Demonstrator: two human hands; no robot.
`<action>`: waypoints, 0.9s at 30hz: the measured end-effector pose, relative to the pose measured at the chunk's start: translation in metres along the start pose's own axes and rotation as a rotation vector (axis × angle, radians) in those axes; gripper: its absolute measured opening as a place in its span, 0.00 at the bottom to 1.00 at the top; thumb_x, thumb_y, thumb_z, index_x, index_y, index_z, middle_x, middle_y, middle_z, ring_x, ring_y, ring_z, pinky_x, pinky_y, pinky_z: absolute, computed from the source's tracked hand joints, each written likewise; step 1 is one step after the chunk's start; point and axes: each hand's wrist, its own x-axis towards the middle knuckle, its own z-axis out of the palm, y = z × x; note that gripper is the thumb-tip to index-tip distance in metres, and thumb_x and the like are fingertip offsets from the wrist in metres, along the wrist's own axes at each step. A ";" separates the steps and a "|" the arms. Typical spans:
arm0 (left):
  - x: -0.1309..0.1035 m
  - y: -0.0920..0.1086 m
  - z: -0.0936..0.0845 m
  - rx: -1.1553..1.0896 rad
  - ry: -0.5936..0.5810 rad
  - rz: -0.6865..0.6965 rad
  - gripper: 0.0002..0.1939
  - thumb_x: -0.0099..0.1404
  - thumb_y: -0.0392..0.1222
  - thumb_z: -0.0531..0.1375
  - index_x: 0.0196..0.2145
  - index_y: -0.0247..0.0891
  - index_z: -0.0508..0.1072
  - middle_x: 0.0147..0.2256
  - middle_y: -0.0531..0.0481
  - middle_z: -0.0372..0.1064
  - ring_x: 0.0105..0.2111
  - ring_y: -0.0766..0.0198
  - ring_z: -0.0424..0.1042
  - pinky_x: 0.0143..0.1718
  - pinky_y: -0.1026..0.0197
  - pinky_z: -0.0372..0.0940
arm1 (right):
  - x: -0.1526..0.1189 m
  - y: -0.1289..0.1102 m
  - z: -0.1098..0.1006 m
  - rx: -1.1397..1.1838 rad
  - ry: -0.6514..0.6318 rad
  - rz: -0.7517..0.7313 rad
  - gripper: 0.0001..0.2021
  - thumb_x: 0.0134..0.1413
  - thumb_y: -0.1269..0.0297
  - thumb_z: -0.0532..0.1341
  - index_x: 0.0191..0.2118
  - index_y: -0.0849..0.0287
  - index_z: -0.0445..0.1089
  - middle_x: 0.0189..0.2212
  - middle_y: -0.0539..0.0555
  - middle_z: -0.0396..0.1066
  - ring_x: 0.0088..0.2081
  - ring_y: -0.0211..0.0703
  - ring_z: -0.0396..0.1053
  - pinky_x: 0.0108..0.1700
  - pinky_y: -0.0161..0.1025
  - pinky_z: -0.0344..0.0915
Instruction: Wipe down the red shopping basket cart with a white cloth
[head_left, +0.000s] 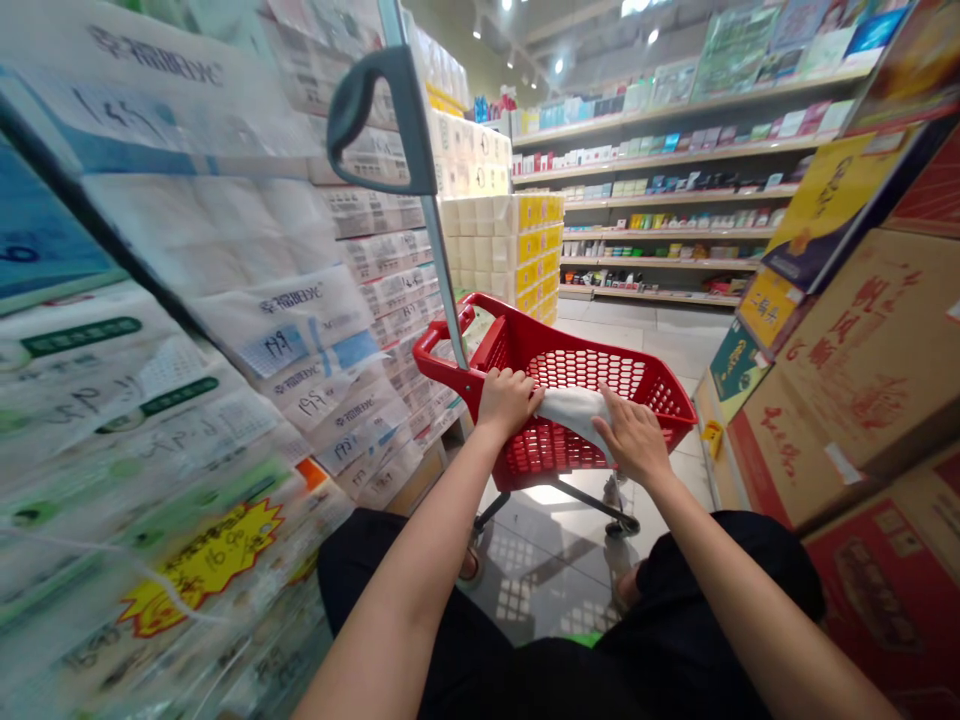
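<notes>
Forearms (427, 530) extend; left hand (508, 402) curls shut on cloth (574, 410) at basket (529, 455), right hand (637, 436) spreads half-open; light pressure could let it slip.

Bright indoor light falls from ceiling spotlights (559, 66); the cart (600, 350) throws a grid-like shadow onto the floor (525, 585). The left-hand packs (277, 330) smear and stretch towards the frame's edge, probably from motion and lens distortion.

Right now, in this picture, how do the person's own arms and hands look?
The left hand and right hand show no gloves. The left forearm and right forearm show no sleeves, watch or bracelet.
</notes>
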 end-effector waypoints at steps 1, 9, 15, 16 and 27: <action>0.000 0.001 0.000 -0.003 0.002 0.004 0.20 0.71 0.50 0.49 0.31 0.39 0.74 0.34 0.44 0.72 0.38 0.52 0.67 0.42 0.48 0.54 | 0.000 0.007 0.001 -0.006 0.005 0.034 0.28 0.67 0.50 0.43 0.68 0.54 0.49 0.56 0.56 0.66 0.53 0.49 0.62 0.56 0.47 0.52; 0.001 0.005 0.000 -0.017 -0.001 -0.018 0.16 0.69 0.46 0.51 0.31 0.38 0.73 0.34 0.42 0.72 0.37 0.52 0.66 0.42 0.47 0.54 | 0.011 0.033 -0.015 0.002 0.041 0.105 0.24 0.66 0.48 0.44 0.58 0.49 0.65 0.53 0.52 0.70 0.54 0.48 0.64 0.53 0.46 0.54; 0.001 0.004 -0.003 -0.022 -0.028 -0.004 0.13 0.65 0.47 0.54 0.31 0.38 0.74 0.34 0.42 0.71 0.37 0.52 0.66 0.42 0.47 0.55 | 0.025 0.042 -0.009 0.194 -0.251 0.143 0.25 0.58 0.38 0.51 0.49 0.48 0.73 0.40 0.52 0.77 0.38 0.48 0.72 0.34 0.38 0.60; 0.001 0.004 -0.004 -0.024 -0.032 -0.006 0.13 0.64 0.47 0.54 0.31 0.38 0.74 0.34 0.43 0.71 0.37 0.52 0.66 0.42 0.47 0.55 | 0.025 0.046 -0.007 0.260 -0.233 0.176 0.26 0.57 0.38 0.52 0.48 0.49 0.74 0.40 0.53 0.77 0.38 0.47 0.72 0.33 0.37 0.60; 0.001 0.004 -0.005 -0.031 -0.020 -0.023 0.12 0.63 0.47 0.54 0.31 0.38 0.73 0.33 0.45 0.71 0.36 0.54 0.65 0.43 0.48 0.55 | 0.049 0.078 -0.062 0.053 0.205 0.617 0.24 0.59 0.45 0.52 0.42 0.60 0.73 0.34 0.60 0.73 0.32 0.44 0.64 0.31 0.38 0.49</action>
